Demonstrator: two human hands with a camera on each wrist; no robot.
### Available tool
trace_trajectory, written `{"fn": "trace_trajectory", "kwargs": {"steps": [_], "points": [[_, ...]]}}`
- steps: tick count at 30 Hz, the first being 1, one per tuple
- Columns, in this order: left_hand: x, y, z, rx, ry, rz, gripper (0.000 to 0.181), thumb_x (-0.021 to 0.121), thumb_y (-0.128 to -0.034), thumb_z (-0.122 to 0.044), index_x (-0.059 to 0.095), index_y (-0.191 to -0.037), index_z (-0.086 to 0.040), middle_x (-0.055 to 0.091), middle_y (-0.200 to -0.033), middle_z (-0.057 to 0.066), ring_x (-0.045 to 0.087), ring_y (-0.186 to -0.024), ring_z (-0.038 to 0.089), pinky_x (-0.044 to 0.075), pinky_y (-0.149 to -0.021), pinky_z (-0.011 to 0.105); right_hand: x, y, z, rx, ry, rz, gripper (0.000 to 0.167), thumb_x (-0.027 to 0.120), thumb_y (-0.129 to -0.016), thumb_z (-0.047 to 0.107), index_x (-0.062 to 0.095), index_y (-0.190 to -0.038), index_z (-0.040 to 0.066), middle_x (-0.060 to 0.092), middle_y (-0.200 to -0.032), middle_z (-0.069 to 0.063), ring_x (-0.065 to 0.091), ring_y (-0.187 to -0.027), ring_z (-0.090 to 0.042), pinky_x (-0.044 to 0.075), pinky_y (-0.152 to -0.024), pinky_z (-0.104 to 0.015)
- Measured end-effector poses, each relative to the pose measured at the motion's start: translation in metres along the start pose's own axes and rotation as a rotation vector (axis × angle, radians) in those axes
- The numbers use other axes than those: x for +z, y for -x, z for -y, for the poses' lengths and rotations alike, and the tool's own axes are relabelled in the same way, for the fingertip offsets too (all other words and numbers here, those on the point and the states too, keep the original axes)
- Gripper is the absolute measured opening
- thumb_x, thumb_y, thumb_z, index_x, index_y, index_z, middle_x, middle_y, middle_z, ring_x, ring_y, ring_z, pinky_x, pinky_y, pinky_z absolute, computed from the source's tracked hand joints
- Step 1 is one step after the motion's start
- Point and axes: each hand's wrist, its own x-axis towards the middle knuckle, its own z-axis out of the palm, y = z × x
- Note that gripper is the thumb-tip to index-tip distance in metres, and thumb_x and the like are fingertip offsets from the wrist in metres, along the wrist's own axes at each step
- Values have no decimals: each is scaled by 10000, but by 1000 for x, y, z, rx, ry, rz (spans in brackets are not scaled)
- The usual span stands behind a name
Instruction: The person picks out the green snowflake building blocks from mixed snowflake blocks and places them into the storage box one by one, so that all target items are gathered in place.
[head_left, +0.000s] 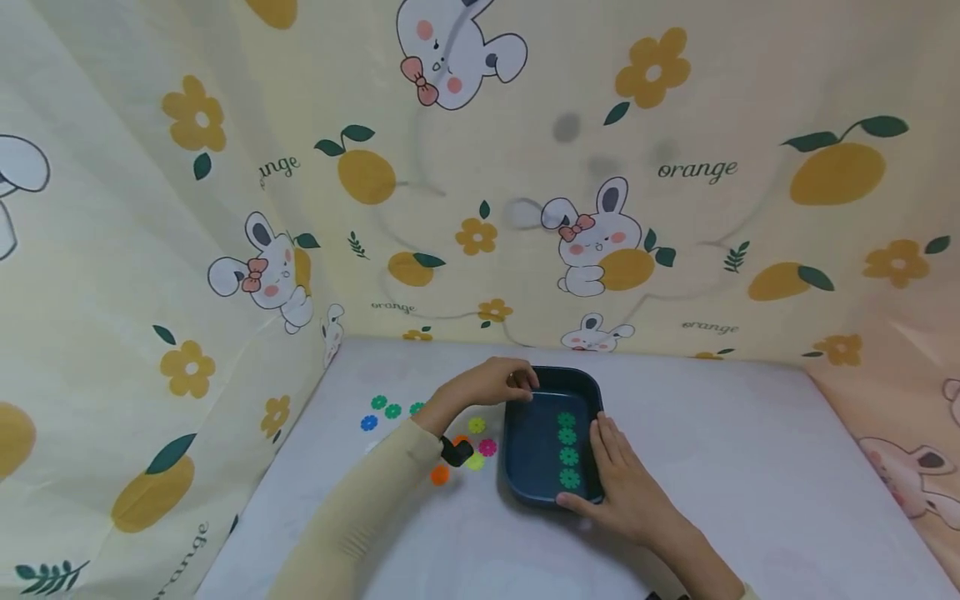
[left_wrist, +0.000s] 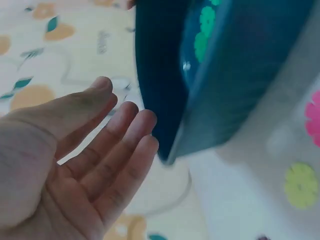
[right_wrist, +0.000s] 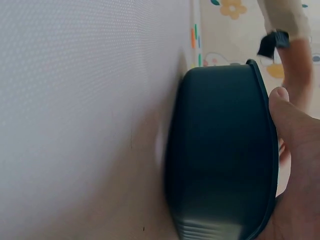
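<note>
Dark blue and smooth, a round-cornered rectangular tray (head_left: 534, 450) sits on the counter (head_left: 750, 467), long axis pointing away from the person; four green flower pieces (head_left: 567, 457) line its right side. The left hand (head_left: 495, 382), empty, is loose-fingered by the far-left corner; the right hand (head_left: 632, 493), straight-fingered, rests along the right rim.

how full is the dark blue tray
Partly filled: four green pieces lie in a row inside the tray; much of it is bare.
</note>
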Motion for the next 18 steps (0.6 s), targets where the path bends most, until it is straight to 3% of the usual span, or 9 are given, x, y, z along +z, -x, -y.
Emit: {"fn": "trace_trajectory", "kwargs": {"steps": [5,13,18], "points": [[-3,42,16,-40,40,-66,265,727,-1048,-187,699,-1287,-75,747,-1152,31,700,-1092,203,561,-1015,379,1,1,0,4,-10,-2,1280,675,-874,811,202,-1667,-76,109,-1767,-261,115,-1640,-433,239,-1269,-625],[-2,103,40,-164,79,-166,233,738,-1040,-194,705,-1258,-117,738,-1112,-4,686,-1058,212,570,-998,424,1,-1,-2,7,-11,-4,1282,673,-871,817,201,-1670,-68,91,-1774,-247,108,-1640,-434,251,-1259,-638],[2,136,59,-294,82,-247,250,762,-1021,-191,719,-1246,-92,720,-1065,-24,678,-1038,217,580,-950,428,1,-2,-1,17,-12,6,1290,666,-868,826,192,-1673,-65,88,-1774,-251,116,-1634,-452,260,-1251,-647]]}}
